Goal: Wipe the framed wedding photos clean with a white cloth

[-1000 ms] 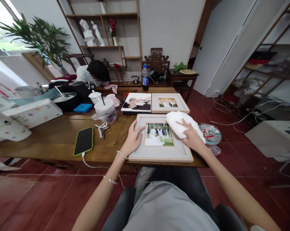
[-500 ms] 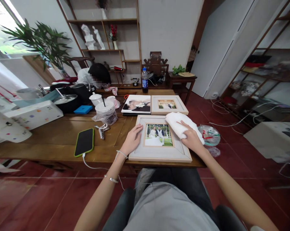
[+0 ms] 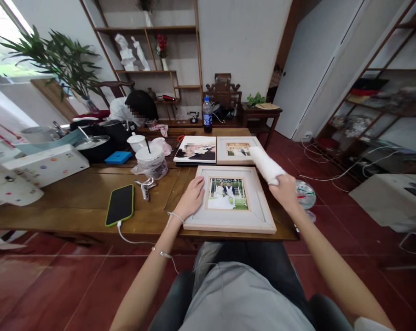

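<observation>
A white picture frame (image 3: 228, 220) with a photo of two people lies flat near the table's front edge. My left hand (image 3: 193, 196) grips the frame's left side, its fingers over the edge. To the right of the frame, my right hand (image 3: 284, 189) is closed around one end of a white cloth (image 3: 266, 164), lifted off the frame. The cloth's far end overlaps the right side of a second picture frame (image 3: 222, 151) behind. Left of that frame lies a photo panel (image 3: 196, 149) stacked on something dark.
On the wooden table (image 3: 153, 216) are a charging phone (image 3: 120, 205), a small silvery item (image 3: 146, 187), a bagged cup (image 3: 150, 158), a blue box (image 3: 118, 157) and a bottle (image 3: 207, 116). Across the table a person (image 3: 139, 108) leans down. Plastic-wrapped items (image 3: 305, 194) sit beyond the right edge.
My right hand has lifted the cloth off the near frame and moved right and up; the cloth now hangs bunched from it. My left hand stays on the frame's left side.
</observation>
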`<state>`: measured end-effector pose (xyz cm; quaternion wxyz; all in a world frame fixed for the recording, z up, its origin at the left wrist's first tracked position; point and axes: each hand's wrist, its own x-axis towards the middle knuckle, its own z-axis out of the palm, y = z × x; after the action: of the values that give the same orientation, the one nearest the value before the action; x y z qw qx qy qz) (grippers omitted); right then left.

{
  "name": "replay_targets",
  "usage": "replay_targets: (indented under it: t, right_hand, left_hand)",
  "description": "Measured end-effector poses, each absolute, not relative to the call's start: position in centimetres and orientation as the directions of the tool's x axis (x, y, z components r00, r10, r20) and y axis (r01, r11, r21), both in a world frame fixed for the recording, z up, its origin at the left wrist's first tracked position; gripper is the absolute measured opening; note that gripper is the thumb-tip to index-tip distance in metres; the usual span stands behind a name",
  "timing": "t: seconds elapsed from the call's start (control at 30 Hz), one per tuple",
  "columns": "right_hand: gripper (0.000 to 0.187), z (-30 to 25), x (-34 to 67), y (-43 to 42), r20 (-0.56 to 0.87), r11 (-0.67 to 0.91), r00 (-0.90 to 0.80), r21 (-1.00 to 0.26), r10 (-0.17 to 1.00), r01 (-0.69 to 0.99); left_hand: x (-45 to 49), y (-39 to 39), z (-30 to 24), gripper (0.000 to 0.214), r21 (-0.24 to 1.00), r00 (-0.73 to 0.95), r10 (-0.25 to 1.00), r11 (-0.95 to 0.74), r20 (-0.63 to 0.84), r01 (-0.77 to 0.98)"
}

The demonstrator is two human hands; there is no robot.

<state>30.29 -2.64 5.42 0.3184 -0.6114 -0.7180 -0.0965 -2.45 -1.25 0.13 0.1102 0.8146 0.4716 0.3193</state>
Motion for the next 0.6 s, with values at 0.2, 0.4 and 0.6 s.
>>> replay_targets:
  t: [0.2,0.4,0.6]
  right_hand:
    - [0.04,5.7,27.3,0.0,0.422,0.469,-0.435,0.027,0.795,0.883]
    - [0.041,5.7,25.8,0.3,0.26,0.47,-0.467,0.053,0.845,0.881]
    - [0.037,8.0,24.9,-8.0,0.101,0.553,-0.552,0.025,0.828,0.833]
  left_hand:
    - [-2.2,-1.4,-0.2,0.038,0.469,0.318,0.817,-0.546,0.481,0.694]
    - [-2.1,-1.6,-0.5,0.039,0.474,0.299,0.814,-0.544,0.497,0.692]
    - [-2.0,-1.7,-0.5,0.04,0.485,0.283,0.821,-0.532,0.496,0.694]
